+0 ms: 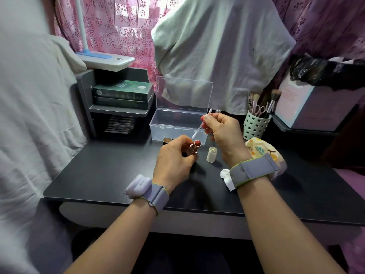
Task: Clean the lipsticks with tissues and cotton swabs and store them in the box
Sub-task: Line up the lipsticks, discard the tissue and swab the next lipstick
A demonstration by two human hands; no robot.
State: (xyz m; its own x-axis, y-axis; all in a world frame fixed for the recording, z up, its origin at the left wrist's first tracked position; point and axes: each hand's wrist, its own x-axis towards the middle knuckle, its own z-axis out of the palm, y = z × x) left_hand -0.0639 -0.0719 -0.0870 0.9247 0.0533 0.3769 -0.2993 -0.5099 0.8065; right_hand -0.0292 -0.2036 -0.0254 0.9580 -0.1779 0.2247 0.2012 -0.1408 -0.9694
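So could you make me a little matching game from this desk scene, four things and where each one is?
Things:
1. cotton swab
2. open lipstick
3. lipstick cap
4. clear box

Places or states:
A. standing upright on the black desk
B. pinched in the right hand
C. lid up, at the back of the desk
D. held in the left hand

Pairs: 1-B, 2-D, 3-A, 4-C

Red lipstick [197, 143], black table [110, 171], pink floral curtain [122, 26].
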